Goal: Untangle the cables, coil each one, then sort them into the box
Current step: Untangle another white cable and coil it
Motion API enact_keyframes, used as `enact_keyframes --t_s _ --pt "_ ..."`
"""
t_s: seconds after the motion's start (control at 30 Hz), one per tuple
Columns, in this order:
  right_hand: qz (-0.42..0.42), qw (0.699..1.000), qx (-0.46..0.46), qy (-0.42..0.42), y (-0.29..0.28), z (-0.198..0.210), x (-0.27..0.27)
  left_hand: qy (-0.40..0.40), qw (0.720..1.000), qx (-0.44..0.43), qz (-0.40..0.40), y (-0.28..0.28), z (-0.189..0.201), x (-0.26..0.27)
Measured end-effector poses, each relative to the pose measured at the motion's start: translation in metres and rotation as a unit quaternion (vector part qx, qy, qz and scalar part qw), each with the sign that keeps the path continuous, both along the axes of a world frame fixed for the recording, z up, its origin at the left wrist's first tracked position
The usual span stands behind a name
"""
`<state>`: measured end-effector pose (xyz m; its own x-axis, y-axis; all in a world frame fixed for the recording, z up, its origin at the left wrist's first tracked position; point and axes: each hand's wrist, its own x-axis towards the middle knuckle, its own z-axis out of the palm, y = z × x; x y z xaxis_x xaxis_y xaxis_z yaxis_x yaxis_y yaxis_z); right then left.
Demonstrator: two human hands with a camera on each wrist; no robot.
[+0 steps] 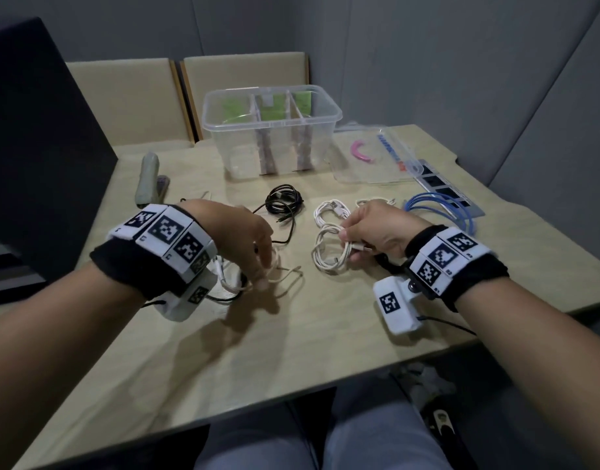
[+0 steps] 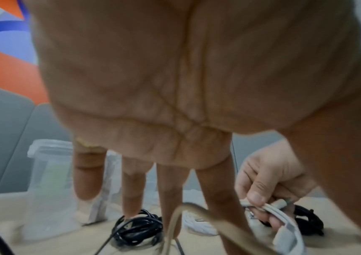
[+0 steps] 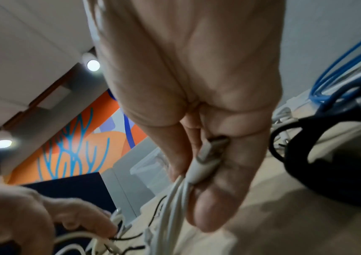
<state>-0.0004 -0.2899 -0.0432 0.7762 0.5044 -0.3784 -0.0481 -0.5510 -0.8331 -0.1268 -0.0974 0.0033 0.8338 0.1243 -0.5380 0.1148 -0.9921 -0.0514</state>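
My right hand [image 1: 369,228] grips a coiled white cable [image 1: 329,249] near the table's middle. Its USB plug [image 3: 210,150] sticks out between thumb and fingers. My left hand [image 1: 254,252] reaches down with straight fingers [image 2: 131,186] into a loose tangle of thin white and black cables [image 1: 285,276]; one beige strand [image 2: 188,207] loops in front of the fingers. A coiled black cable [image 1: 285,200] and another white coil [image 1: 330,210] lie further back. The clear divided box [image 1: 271,130] stands at the far side.
The box's clear lid [image 1: 376,157] lies right of the box, with a pink curved piece [image 1: 361,152] on it. A blue cable [image 1: 434,205] rests by a grey power strip [image 1: 444,188]. A pale stapler-like object [image 1: 149,179] and a dark panel [image 1: 37,147] are on the left.
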Motion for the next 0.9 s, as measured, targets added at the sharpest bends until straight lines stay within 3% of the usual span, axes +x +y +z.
enact_keyframes --t_s 0.07,0.17,0.27,0.4,0.6,0.67,0.77,0.9 --pt "0.016 0.998 -0.043 -0.052 0.000 0.001 0.000 -0.036 0.999 0.025 -0.014 0.001 -0.002 0.000" --pt "0.032 0.990 -0.085 -0.108 -0.001 0.007 -0.003 -0.096 0.994 -0.042 -0.010 0.005 0.001 0.000" --pt "0.040 0.987 -0.102 -0.116 0.000 0.006 -0.006 -0.098 0.994 -0.054 0.002 0.008 0.008 0.000" --pt "0.066 0.978 -0.131 -0.147 -0.001 0.010 -0.009 -0.076 0.997 -0.007 0.034 0.013 -0.001 0.001" --pt "0.116 0.953 -0.153 -0.235 0.008 0.019 -0.026 -0.095 0.985 -0.126 0.070 0.017 -0.015 -0.004" --pt "0.147 0.945 -0.154 -0.248 0.014 0.021 -0.031 -0.124 0.966 -0.202 0.100 0.020 -0.011 -0.007" --pt "0.220 0.936 -0.136 -0.239 0.022 0.024 -0.036 -0.186 0.899 -0.355 0.174 0.021 0.005 -0.011" --pt "0.294 0.918 -0.120 -0.237 0.028 0.029 -0.044 -0.280 0.823 -0.465 0.165 0.019 0.031 -0.017"
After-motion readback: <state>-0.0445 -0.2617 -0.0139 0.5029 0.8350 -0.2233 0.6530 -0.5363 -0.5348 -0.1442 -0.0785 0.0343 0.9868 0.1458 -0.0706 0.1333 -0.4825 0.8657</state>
